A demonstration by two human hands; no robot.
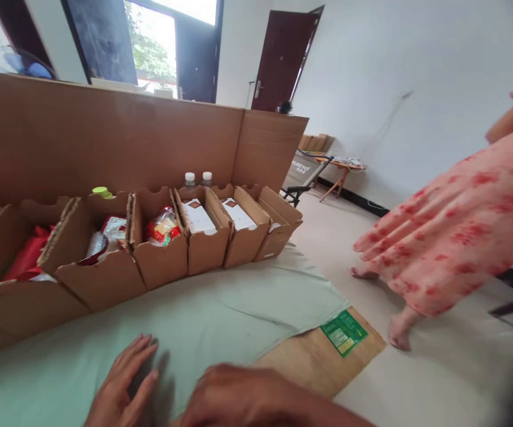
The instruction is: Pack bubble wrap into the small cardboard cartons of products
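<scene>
My left hand (125,382) is over the pale green cloth (220,302), thumb and fingers apart, with nothing in it. Close to its right, my right hand (233,394) shows only its back and knuckles, blurred and bent downward. Its fingers are hidden, so I cannot see whether it holds anything. Beyond both hands stands a row of open cardboard bins (209,252). They contain a red packet (29,252), silvery wrapped packs (114,228), a red and clear snack bag (165,226) and white boxes (198,217).
A tall cardboard panel (105,136) rises behind the bins, with two white-capped bottles (189,178) and a lime-green lid (102,192) before it. Bare wood with a green label (344,332) shows at the table's right corner. A person in a pink floral dress (465,231) stands at right.
</scene>
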